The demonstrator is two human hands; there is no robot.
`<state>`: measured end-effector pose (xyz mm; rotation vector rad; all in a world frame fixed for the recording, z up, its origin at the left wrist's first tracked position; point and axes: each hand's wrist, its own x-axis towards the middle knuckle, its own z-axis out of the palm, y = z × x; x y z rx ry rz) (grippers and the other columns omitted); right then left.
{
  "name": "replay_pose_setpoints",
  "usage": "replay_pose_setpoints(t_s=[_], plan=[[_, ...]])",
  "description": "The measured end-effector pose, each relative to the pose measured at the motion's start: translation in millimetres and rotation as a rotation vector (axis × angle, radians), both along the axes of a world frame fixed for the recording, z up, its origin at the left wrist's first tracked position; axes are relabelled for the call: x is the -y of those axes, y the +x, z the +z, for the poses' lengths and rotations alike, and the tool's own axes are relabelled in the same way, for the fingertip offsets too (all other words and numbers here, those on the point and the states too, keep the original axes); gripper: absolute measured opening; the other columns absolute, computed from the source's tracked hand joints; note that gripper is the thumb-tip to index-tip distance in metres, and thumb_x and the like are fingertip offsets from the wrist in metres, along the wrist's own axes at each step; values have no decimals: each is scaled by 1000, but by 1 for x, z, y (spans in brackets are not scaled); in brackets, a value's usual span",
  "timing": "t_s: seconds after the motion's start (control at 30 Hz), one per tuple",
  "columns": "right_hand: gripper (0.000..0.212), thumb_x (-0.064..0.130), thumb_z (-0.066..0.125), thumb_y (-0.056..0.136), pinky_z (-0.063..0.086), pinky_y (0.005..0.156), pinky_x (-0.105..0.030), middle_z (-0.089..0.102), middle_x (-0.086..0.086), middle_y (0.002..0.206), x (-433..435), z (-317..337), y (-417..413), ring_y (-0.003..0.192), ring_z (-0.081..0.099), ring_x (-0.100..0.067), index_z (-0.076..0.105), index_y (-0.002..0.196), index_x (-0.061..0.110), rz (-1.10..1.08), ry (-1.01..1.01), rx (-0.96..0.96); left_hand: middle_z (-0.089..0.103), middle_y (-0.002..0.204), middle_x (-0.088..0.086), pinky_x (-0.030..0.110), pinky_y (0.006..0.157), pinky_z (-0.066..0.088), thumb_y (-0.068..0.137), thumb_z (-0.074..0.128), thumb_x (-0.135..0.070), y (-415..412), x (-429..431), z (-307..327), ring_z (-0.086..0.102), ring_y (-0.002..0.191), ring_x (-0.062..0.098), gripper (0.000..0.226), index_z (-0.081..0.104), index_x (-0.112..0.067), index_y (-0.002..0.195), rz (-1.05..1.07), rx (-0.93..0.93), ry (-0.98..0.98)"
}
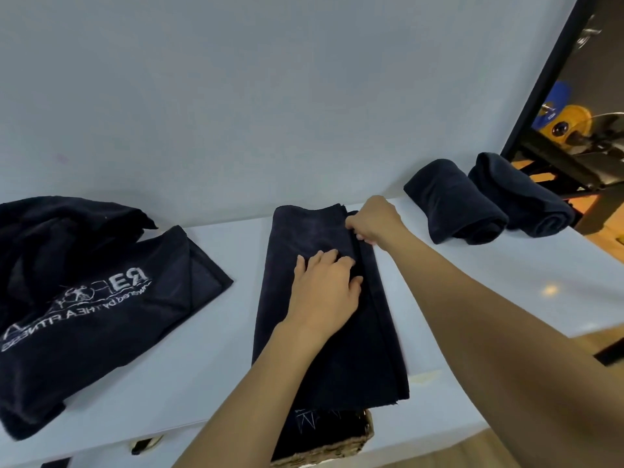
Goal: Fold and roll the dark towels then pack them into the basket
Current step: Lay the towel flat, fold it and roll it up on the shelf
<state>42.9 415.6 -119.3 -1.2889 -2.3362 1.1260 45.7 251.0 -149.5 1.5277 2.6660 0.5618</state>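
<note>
A dark towel [304, 238] lies folded into a long strip down the middle of the white counter [472, 282]. My left hand [326, 292] rests flat on it, fingers spread. My right hand [374, 219] pinches the strip's right edge near the far end. Two rolled dark towels [452, 204] [520, 201] lie side by side at the back right. A heap of unfolded dark towels [84, 292], the top one printed with white lettering, covers the left of the counter. A wicker basket [337, 447] holding dark towels stands below the counter's front edge.
A pale wall [270, 96] rises right behind the counter. At the far right a dark frame [540, 96] borders a view of blue and yellow weight plates [567, 123]. A drawer handle [147, 444] shows under the counter at the lower left.
</note>
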Motion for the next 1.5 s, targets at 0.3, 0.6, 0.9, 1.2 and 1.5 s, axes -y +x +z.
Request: replay_pose_setpoints(t_s=[0.3, 0.6, 0.9, 1.2, 1.5], plan=[[23, 0, 60, 74, 45, 62, -35, 55, -13, 73, -8, 2, 0, 68, 52, -26, 67, 94, -8, 14, -20, -114, 54, 131, -2, 51, 118, 20, 99, 45, -36, -1, -2, 2, 44, 129, 22, 37, 54, -20, 132, -16, 24, 16], [30, 4, 56, 86, 52, 82, -41, 63, -20, 114, -10, -9, 27, 102, 60, -35, 60, 114, -4, -37, 225, -44, -2, 164, 6, 50, 120, -8, 81, -4, -75, 13, 27, -1, -9, 150, 27, 89, 7, -27, 155, -166, -44, -296], [31, 13, 56, 89, 52, 91, -43, 62, -13, 119, -20, -16, 43, 103, 62, -31, 57, 119, 4, -154, 150, -120, 16, 162, -2, 62, 117, 8, 84, 18, -84, 41, 98, -2, 10, 150, 31, 86, 21, -34, 153, -316, -180, -242], [32, 8, 52, 92, 41, 71, -25, 62, -9, 112, -21, -18, 39, 91, 58, -20, 55, 123, 12, -98, 195, -150, 73, 111, -7, 32, 98, 48, 91, 50, -33, 50, 100, -30, 68, 105, 13, 31, 74, -23, 108, -383, -398, 231], [30, 26, 51, 99, 37, 107, -29, 60, 2, 132, 65, -27, 109, 124, 52, -13, 61, 126, 18, 463, 462, -143, 60, 135, -3, 44, 110, 39, 91, 42, -52, 68, 97, -28, 54, 127, 19, 46, 60, -29, 127, -421, -328, 106]])
